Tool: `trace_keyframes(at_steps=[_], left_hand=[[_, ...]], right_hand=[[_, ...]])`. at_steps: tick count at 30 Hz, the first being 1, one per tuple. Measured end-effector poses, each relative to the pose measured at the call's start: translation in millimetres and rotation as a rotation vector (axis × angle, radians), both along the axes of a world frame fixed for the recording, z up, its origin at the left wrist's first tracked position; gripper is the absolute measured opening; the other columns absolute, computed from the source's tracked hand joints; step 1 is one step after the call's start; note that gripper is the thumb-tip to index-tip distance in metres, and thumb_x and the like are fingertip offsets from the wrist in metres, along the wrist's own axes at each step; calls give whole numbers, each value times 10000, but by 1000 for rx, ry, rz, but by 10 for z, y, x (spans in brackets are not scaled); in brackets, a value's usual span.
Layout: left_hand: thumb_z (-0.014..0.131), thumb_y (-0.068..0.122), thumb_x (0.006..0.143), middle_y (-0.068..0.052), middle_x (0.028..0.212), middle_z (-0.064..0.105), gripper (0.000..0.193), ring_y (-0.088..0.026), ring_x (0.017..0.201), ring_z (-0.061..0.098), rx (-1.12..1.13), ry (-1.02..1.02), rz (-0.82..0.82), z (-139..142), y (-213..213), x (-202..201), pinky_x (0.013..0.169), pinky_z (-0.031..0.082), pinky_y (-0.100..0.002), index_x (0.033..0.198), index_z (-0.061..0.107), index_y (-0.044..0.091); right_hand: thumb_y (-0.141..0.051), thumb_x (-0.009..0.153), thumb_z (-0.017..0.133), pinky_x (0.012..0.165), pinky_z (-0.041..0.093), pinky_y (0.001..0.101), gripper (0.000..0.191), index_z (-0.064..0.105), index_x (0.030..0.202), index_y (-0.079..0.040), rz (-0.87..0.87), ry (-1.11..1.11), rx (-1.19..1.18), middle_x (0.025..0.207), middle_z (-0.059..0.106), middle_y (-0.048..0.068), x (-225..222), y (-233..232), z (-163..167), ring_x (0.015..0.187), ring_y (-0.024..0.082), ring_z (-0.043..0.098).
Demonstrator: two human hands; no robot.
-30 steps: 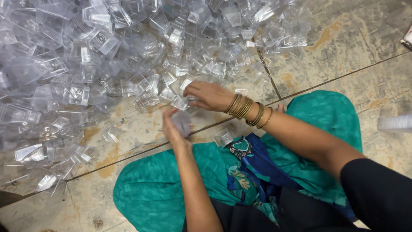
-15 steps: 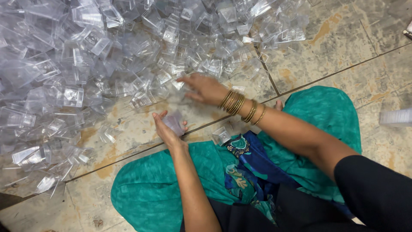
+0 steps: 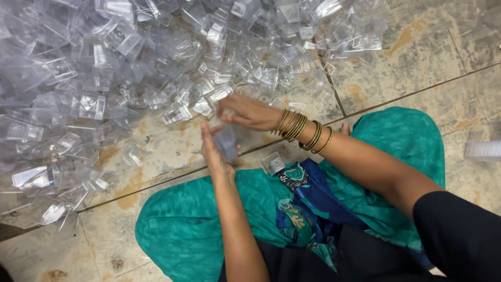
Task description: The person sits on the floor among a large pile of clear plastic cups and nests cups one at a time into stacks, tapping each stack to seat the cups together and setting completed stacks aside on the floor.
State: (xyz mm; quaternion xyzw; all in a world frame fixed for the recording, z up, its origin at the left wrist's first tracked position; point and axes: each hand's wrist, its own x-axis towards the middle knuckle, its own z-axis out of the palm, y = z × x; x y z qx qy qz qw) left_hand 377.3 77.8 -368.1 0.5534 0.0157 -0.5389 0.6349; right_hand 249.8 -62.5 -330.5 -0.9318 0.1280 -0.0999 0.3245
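Stone floor (image 3: 417, 62), clear plastic heap (image 3: 130, 68); left fingers (image 3: 207, 137) grip clear piece (image 3: 227, 142); right fingers (image 3: 229, 104) loose.

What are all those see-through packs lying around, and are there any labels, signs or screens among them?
Heap of clear plastic packs: spread over the floor's upper left; small, boxy, colourless, glinting.
Clear pack in the left hand: held upright, the right hand just above it; same transparent kind.
Single clear pack: on the floor by the green cloth; small, square.
White ribbed object: right edge, cut off by the frame.
No labels, signs or screens visible.
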Motion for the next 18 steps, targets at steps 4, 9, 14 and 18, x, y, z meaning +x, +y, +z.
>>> trace_keyframes(at_steps=[4,9,14,18], left_hand=[[439,718,904,-137,865,695,701,-257,531,639,97,-30,79,75,-14,13,429,521,-346,1179,637,104],[414,700,931,-166,863,681,738,-266,514,642,73,-14,10,109,-20,8,441,544,-364,1260,642,79],[414,783,858,-155,856,687,821,-255,491,633,48,18,-69,112,-22,-6,425,533,-352,1211,637,76],[467,821,833,-134,909,689,878,-239,572,674,-39,65,-88,119,-18,-48,441,528,-356,1180,596,25]], right_hand=[[-189,911,649,1039,485,444,265,678,1174,-168,-195,14,-574,1573,452,59,90,-109,-119,1336,310,507],[-141,919,703,840,584,369,128,684,1033,-87,-317,28,-489,1450,548,62,28,-274,-110,1164,290,621],[-272,956,758,734,572,333,227,734,1006,-52,-409,-1,368,966,729,89,-114,-342,159,831,194,703],[-284,942,736,793,575,275,263,740,1074,-57,-139,-37,426,1026,740,25,-81,-143,283,894,84,710]])
